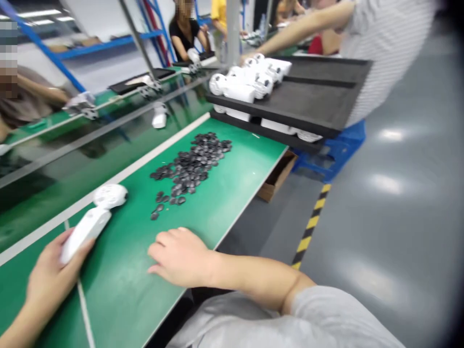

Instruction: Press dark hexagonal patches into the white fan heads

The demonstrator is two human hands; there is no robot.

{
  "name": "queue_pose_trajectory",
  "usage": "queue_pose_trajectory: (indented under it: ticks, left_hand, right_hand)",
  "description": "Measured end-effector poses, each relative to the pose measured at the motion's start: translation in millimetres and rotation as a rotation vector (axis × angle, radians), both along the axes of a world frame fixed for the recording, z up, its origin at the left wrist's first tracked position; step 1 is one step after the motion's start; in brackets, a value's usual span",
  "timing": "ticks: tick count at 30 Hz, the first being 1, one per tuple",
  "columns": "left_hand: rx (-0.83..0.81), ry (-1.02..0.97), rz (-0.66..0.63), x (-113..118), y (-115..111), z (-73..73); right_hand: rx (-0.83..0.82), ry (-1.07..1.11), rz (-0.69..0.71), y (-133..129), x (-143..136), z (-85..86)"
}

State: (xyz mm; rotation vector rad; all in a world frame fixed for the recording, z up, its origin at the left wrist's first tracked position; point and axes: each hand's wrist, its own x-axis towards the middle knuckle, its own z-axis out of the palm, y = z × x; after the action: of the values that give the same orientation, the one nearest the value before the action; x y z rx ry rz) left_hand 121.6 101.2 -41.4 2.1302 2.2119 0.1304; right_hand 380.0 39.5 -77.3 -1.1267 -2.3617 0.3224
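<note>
My left hand (54,270) is wrapped round the rectangular body of a white device with a round head (87,229), at the left of the green tabletop (126,285). The device's round head (108,195) points away from me. My right hand (179,256) is over the tabletop near its right edge, back of the hand up, fingers curled and closed. Whatever those fingers may hold is hidden beneath them. Beyond it, a loose pile of small black discs (192,166) is spread on the green surface, a few lying apart at the near end.
Stacked black trays (319,92) with several white devices (250,79) stand at the table's far end. Beside them a person in a grey top (387,63) reaches across. A conveyor (119,150) runs along the left; other people sit beyond. A cardboard box (277,179) is below the table.
</note>
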Motion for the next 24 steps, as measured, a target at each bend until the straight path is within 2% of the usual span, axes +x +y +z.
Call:
queue_pose_trajectory:
  ticks: [3, 6, 9, 13, 15, 17, 20, 24]
  left_hand:
    - [0.055, -0.141, 0.062, -9.2, 0.0, -9.0]
    - [0.092, -0.209, -0.033, -11.8, -0.5, -12.6]
    - [0.13, -0.276, -0.096, -22.4, -7.9, -16.0]
    - [0.085, -0.351, -0.128, -54.8, -28.0, -18.9]
    - [0.037, -0.351, -0.133, -69.9, -37.5, -16.8]
    - [0.034, -0.301, -0.141, -75.4, -43.7, -11.3]
    - [0.094, -0.199, -0.202, -60.3, -44.4, 1.6]
    - [0.077, -0.159, -0.259, -23.8, -27.4, 18.0]
  right_hand:
    - [-0.11, 0.062, 0.053, 4.5, 4.6, 2.2]
    - [-0.227, 0.165, 0.079, 18.3, 14.2, 10.1]
    - [-0.193, 0.12, -0.025, 41.2, 18.2, 19.8]
    - [-0.126, -0.079, -0.168, 69.4, 10.0, 27.0]
    - [-0.134, -0.132, -0.199, 78.2, 5.0, 26.6]
    - [-0.151, -0.153, -0.21, 84.2, 2.4, 24.8]
    - [-0.185, -0.169, -0.201, 92.0, 2.9, 22.5]
    - [-0.226, -0.182, -0.141, 102.3, 4.1, 24.0]
